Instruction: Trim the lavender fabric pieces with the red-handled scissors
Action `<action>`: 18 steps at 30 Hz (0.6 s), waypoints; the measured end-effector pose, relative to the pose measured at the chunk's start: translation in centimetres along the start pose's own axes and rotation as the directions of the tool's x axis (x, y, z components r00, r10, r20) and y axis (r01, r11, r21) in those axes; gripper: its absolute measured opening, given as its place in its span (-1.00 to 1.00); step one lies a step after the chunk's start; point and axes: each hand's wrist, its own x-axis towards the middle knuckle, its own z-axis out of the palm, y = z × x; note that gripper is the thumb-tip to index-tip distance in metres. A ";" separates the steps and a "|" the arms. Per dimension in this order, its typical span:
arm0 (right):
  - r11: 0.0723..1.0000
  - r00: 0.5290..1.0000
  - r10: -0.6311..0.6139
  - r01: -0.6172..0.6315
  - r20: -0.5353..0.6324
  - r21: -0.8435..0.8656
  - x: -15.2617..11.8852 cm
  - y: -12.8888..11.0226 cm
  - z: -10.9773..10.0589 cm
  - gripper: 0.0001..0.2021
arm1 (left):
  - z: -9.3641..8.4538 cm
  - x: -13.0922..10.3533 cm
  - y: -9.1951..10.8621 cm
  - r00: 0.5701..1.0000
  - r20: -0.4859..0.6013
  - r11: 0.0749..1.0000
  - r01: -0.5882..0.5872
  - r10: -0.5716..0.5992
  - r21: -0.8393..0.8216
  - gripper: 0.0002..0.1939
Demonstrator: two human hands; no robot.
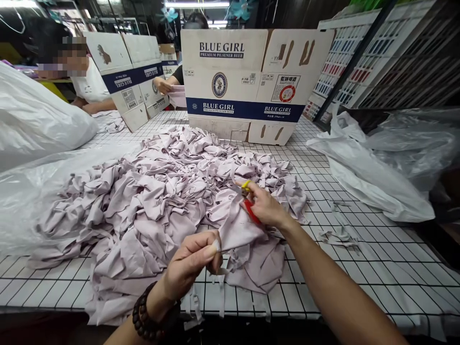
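Observation:
My left hand [197, 256], with a dark bead bracelet on its wrist, pinches the edge of a pale pink fabric piece [239, 230]. That piece stretches from my fingertips toward my right hand [264, 206]. Red-handled scissors [251, 211] are gripped in my right hand, their blades toward the heap and partly hidden. Something yellow is wrapped on a finger at the scissors. A large heap of pale pink fabric pieces [154, 191] lies in front of and to the left of my hands. Thin fabric strips [196, 306] hang near the table's front edge.
A grid-patterned table [305, 268] carries everything. Beer cartons [230, 76] stand upright at the back, with a co-worker's hand [163, 86] between them holding pink fabric. Another person sits far left. Clear plastic bags [32, 115] lie left, a white bag [373, 172] right. Scraps [339, 237] lie right.

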 end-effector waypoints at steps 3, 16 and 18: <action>1.000 1.000 0.007 -0.007 0.012 -0.007 2.6 -0.1 0.1 -0.83 | -0.2 -0.8 1.2 0.997 -0.062 0.999 -0.041 0.043 0.033 -0.64; 0.971 0.966 -0.057 0.113 -0.254 0.209 -8.3 -6.8 -7.3 -0.76 | -3.3 1.3 4.8 0.913 -0.068 0.659 -0.237 0.403 0.714 -0.64; 0.983 0.989 0.078 -0.055 -0.129 0.174 -10.4 -6.0 -6.7 -0.76 | -3.5 0.9 4.3 0.915 -0.137 0.733 -0.206 0.378 0.648 -0.67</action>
